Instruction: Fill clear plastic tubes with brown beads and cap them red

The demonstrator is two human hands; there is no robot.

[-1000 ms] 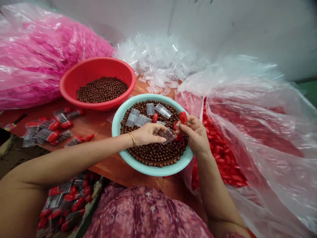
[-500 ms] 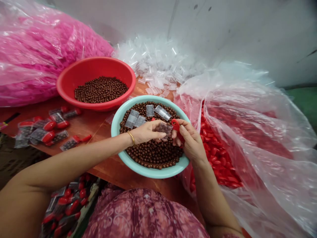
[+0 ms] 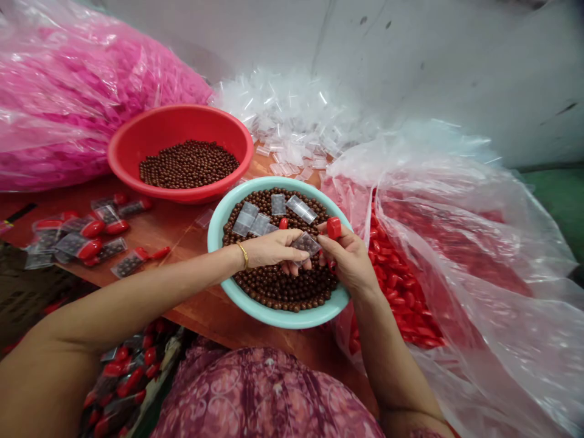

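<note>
My left hand (image 3: 283, 250) is closed around a small clear plastic box (image 3: 306, 243) with dark balls visible in it. My right hand (image 3: 349, 255) pinches a red plastic cap (image 3: 334, 227), its fingertips close against the box's right end. Both hands are above a pale turquoise basin (image 3: 274, 317) holding many brown balls (image 3: 278, 286). On those balls lie several clear boxes (image 3: 246, 218), and a red cap (image 3: 283, 223) sits just beyond my left hand. Part of the held box is covered by my fingers.
Behind on the left stands a red basin (image 3: 180, 118) of brown balls. Capped, filled boxes (image 3: 77, 234) lie on the table's left side, more in a container (image 3: 128, 377) below. Clear boxes (image 3: 292, 115) are heaped at the back. A plastic bag (image 3: 406, 292) of red caps is at right; a pink-filled bag (image 3: 91, 91) at left.
The red cap in my right hand has turned from showing its looped flat side to its end. My left hand has tilted the clear box and its fingers have shifted.
</note>
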